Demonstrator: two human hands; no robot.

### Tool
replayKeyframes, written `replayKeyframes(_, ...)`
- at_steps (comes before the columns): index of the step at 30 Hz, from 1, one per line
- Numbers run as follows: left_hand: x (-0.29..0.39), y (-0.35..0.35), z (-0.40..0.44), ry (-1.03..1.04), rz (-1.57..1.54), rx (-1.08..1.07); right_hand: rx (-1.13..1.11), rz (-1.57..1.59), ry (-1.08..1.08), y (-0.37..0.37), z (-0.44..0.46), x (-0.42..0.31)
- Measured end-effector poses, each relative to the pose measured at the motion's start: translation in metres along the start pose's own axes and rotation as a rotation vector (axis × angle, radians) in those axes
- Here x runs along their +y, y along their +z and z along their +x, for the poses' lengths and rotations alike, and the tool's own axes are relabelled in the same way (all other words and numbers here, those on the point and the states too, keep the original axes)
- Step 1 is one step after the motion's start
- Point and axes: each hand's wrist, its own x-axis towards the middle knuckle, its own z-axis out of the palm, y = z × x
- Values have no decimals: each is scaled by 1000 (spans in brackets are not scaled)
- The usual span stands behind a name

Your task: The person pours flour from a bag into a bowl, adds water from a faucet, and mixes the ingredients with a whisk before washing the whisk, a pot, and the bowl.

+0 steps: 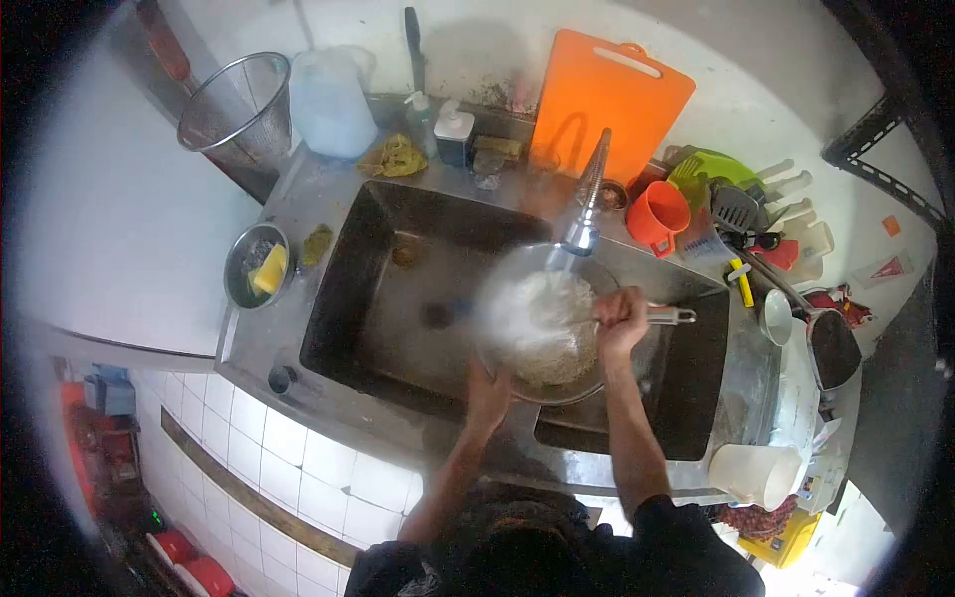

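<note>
Between the two sink basins sits a large round bowl with pale, whitish contents. A white blur hides part of its left side. My left hand grips the bowl's near left rim. My right hand is closed around a metal-handled utensil, whose handle ends in a loop pointing right. The utensil's head is in the bowl and cannot be made out. Just above the bowl hangs the faucet's spring spout.
An orange cutting board leans on the back wall. Right of it stand an orange mug and several utensils. A metal bowl with a yellow sponge sits left of the basin. A white container is at the front right edge.
</note>
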Motion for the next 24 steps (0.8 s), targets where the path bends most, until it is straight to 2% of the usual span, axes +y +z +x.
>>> replayKeyframes(2, 6, 0, -1, -46, 40, -34, -191, -148, 292, 3, -6, -11)
replayKeyframes(4, 7, 0, -3, -95, -1, -46, -272, -180, 227, -8, 13, -5)
replayKeyframes(5, -2, 0, -2, -96, -1, -40, -156, -77, 127, -8, 19, 1)
replayKeyframes(6, -5, 3, 0, 3, 27, 4, -41, 28, 23, -5, 22, 3)
replayKeyframes(7, -8, 3, 3, 102, 57, 43, -40, 33, 22, -6, 18, 4)
replayKeyframes(9, 10, 3, -6, 39, 10, -17, -327, -79, 253, -9, 7, 0)
replayKeyframes(10, 22, 2, -12, -33, -40, -67, -327, -81, 257, 1, 10, -4)
replayKeyframes(12, 12, -3, -14, -68, 7, -82, -50, -170, 53, 17, 18, -10)
replayKeyframes(14, 8, -3, -13, -89, 57, -108, -93, -93, 69, 4, 15, 5)
replayKeyframes(16, 15, 5, -11, -87, 8, -1, -131, -12, 68, 5, 16, 1)
replayKeyframes(18, 7, -1, -6, -75, 47, -32, -231, -288, 170, 2, 20, -9)
replayKeyframes(19, 2, -4, -8, -64, 90, -65, -230, -294, 178, -1, 21, -7)
replayKeyframes(21, 7, 0, -13, -83, 76, -48, -80, -48, 13, -2, 25, -2)
replayKeyframes(22, 15, 2, -12, -96, 68, -42, -74, -43, 3, -3, 21, -5)
replayKeyframes(24, 18, 2, -9, -72, 75, -67, -347, -199, 213, -4, 12, -11)
